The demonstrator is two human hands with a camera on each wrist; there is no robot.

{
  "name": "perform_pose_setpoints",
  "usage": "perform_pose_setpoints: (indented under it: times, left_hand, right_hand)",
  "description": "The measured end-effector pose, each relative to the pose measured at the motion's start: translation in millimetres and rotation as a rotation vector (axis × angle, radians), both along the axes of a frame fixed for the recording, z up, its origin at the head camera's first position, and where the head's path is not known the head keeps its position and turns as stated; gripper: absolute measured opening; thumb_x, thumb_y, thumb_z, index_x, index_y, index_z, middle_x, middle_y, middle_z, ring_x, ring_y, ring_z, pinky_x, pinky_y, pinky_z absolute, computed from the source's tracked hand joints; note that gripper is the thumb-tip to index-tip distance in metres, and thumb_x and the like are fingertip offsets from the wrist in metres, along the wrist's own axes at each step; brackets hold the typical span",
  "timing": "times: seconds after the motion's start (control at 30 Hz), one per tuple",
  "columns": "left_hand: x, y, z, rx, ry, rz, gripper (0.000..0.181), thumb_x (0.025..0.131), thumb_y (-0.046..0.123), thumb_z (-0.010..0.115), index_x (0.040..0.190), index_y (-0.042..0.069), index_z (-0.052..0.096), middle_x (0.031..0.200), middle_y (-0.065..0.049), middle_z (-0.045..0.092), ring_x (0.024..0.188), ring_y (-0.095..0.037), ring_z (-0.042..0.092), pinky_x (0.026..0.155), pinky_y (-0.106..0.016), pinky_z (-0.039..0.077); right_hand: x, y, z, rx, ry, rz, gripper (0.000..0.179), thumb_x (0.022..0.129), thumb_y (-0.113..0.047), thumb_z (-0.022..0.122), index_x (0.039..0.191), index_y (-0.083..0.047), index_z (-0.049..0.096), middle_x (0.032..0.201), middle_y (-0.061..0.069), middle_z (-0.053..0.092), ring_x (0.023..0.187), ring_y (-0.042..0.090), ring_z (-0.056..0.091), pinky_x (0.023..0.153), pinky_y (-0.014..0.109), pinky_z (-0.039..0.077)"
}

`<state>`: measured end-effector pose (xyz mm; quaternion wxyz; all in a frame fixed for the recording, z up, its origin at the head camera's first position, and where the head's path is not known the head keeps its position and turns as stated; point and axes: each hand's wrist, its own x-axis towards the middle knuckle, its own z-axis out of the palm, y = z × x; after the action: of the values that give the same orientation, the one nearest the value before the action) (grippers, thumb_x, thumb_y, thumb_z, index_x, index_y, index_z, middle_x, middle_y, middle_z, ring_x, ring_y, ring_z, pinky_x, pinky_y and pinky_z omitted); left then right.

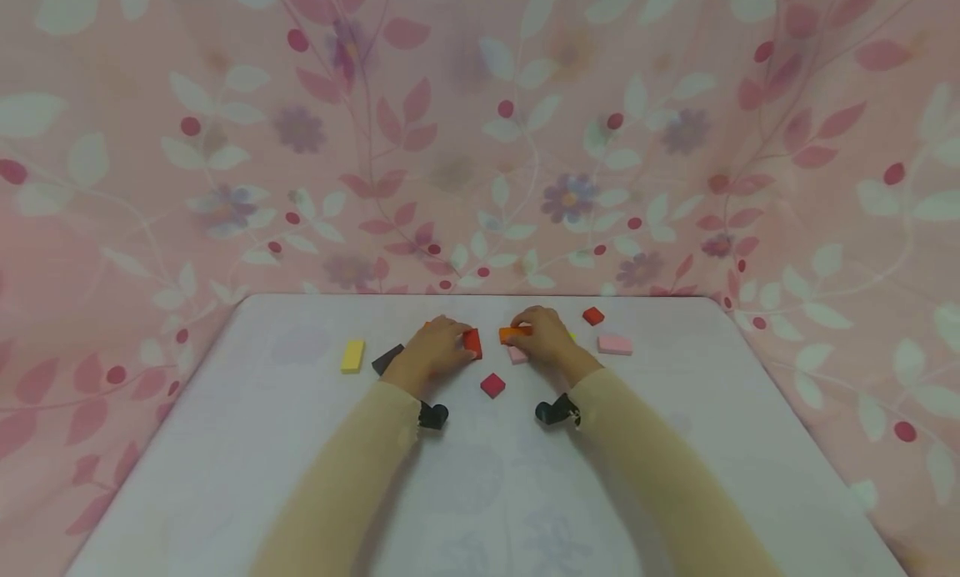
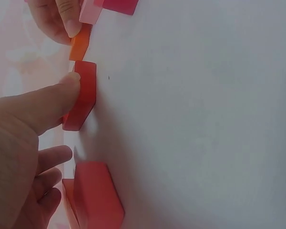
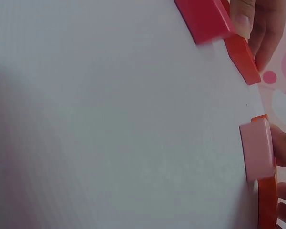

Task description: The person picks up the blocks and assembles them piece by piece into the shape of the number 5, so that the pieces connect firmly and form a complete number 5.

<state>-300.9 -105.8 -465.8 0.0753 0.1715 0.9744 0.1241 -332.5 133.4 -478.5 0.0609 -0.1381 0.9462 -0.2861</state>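
Observation:
My left hand (image 1: 433, 348) pinches a red block (image 1: 472, 343) standing near the table's back edge; in the left wrist view the thumb presses the face of this red block (image 2: 86, 95). To its right, my right hand (image 1: 546, 337) grips an orange block (image 1: 513, 335) by the thumb and fingers. A small pink block (image 1: 518, 355) stands just in front of the orange one, and in the right wrist view this pink block (image 3: 257, 149) overlaps it. A crimson block (image 1: 492, 385) lies between the hands, nearer to me. Under the left palm, another red block (image 2: 99, 195) stands beside an orange piece (image 2: 69, 195).
Left of the hands lie a yellow block (image 1: 353, 356) and a dark block (image 1: 387, 359). On the right are a red block (image 1: 593, 316) and a pink block (image 1: 615, 344). A yellow piece (image 1: 573, 337) shows behind the right hand. Floral cloth (image 1: 480, 143) hangs behind the white table (image 1: 480, 477).

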Motion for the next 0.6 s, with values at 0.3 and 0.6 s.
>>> perform_pose_setpoints:
  times: [0.3, 0.6]
  left_hand:
    - [-1.9, -5.1, 0.3, -0.003, -0.062, 0.028, 0.057, 0.094, 0.044, 0.068, 0.144, 0.020, 0.056, 0.146, -0.008, 0.053, 0.145, -0.032, 0.033, 0.118, -0.050, 0.028]
    - [-2.2, -7.1, -3.1, 0.023, -0.074, 0.033, 0.055, 0.091, 0.041, 0.071, 0.141, 0.021, 0.059, 0.143, -0.007, 0.055, 0.144, -0.030, 0.033, 0.116, -0.049, 0.032]
  right_hand:
    - [3.4, -13, -2.1, -0.025, -0.019, -0.012, 0.035, 0.091, -0.037, 0.075, 0.118, -0.014, 0.070, 0.134, 0.008, 0.057, 0.123, 0.028, 0.047, 0.107, 0.043, 0.044]
    - [6.1, -23, -2.2, 0.017, 0.018, 0.009, 0.034, 0.089, -0.037, 0.076, 0.116, -0.016, 0.072, 0.131, 0.006, 0.060, 0.120, 0.026, 0.049, 0.106, 0.041, 0.044]
